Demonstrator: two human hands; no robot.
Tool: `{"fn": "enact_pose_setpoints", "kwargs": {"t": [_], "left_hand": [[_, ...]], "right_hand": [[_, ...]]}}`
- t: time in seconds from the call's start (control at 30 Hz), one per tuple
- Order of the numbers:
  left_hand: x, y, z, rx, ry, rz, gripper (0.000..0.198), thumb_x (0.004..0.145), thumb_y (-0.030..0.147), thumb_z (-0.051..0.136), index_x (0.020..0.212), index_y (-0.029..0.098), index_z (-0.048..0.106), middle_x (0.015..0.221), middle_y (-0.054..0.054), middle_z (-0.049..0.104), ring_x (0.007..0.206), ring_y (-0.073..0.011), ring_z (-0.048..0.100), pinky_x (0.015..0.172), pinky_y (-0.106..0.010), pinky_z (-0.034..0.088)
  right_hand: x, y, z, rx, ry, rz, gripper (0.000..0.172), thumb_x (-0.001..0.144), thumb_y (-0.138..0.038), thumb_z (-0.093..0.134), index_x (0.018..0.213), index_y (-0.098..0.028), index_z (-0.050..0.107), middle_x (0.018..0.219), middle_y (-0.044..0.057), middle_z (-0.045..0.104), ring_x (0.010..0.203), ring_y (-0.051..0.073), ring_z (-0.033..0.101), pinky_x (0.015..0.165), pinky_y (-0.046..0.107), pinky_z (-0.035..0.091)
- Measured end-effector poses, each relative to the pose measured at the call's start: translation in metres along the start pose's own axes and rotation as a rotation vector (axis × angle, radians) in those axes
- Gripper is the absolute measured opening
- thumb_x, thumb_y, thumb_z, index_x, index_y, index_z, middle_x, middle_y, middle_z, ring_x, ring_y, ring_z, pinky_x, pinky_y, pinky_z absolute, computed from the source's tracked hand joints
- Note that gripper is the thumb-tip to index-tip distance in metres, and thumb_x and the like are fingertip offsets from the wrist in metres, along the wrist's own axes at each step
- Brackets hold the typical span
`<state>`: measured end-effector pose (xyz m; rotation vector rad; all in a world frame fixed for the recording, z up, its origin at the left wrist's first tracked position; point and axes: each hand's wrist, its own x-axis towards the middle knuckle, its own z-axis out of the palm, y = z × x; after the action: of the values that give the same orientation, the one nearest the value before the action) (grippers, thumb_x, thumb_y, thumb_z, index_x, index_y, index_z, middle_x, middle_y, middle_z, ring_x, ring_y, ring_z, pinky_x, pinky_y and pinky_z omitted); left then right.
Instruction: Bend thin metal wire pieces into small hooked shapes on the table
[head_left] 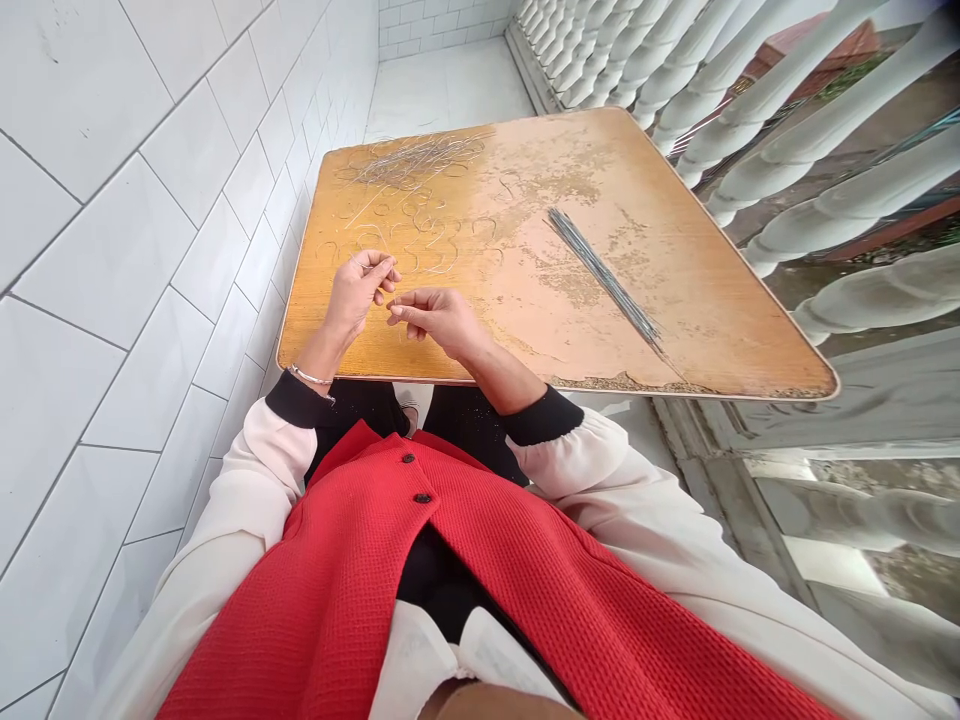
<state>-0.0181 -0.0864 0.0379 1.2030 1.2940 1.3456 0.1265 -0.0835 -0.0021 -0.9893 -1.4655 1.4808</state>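
The left hand [358,295] and right hand [439,320] pinch a thin wire [393,303], light and bendy, best held near its end, with a pile of wires [412,160] at 11 o'clock.

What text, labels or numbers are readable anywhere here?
None readable. The worn wooden tabletop, the thin wire between the hands, the loose bent wires, the straight wire bundle, the red knit vest and its black buttons show no words or numbers. A small dark mark on the pale fabric at the neckline is too small to read.
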Motion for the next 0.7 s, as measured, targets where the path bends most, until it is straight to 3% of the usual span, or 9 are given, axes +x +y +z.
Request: {"fn": "enact_pose_setpoints", "kwargs": {"t": [0.23, 0.43, 0.7], "left_hand": [[-0.0001, -0.0033, -0.0029, -0.035, -0.076, 0.015, 0.020, 0.098, 0.018, 0.064, 0.079, 0.017, 0.058, 0.068, 0.004, 0.064, 0.054, -0.0015, 0.054, 0.050, -0.016, 0.036], [-0.0025, -0.0045, -0.0089, -0.012, -0.109, -0.007, 0.021, 0.096, 0.022, 0.068, 0.078, 0.017, 0.058, 0.071, 0.002, 0.068, 0.057, -0.0019, 0.056, 0.052, -0.016, 0.036], [-0.0038, -0.0054, -0.0030, -0.048, -0.008, 0.004, 0.023, 0.096, 0.032, 0.070, 0.080, 0.018, 0.060, 0.079, 0.002, 0.070, 0.064, -0.0029, 0.061, 0.054, -0.015, 0.039]], "right_hand": [[0.0032, -0.0064, 0.0052, -0.015, 0.044, -0.053, 0.012, 0.082, -0.021, 0.075, 0.073, -0.016, 0.069, 0.057, -0.003, 0.064, 0.041, 0.004, 0.044, 0.041, 0.018, 0.034], [-0.0024, -0.0057, 0.0064, -0.272, 0.173, -0.176, 0.013, 0.082, -0.013, 0.064, 0.071, -0.018, 0.067, 0.056, -0.005, 0.061, 0.042, 0.006, 0.050, 0.046, 0.020, 0.040], [-0.0046, 0.0001, 0.0054, -0.495, 0.217, -0.206, 0.014, 0.083, -0.015, 0.060, 0.071, -0.021, 0.063, 0.060, -0.002, 0.065, 0.051, 0.013, 0.061, 0.054, 0.025, 0.044]]}}
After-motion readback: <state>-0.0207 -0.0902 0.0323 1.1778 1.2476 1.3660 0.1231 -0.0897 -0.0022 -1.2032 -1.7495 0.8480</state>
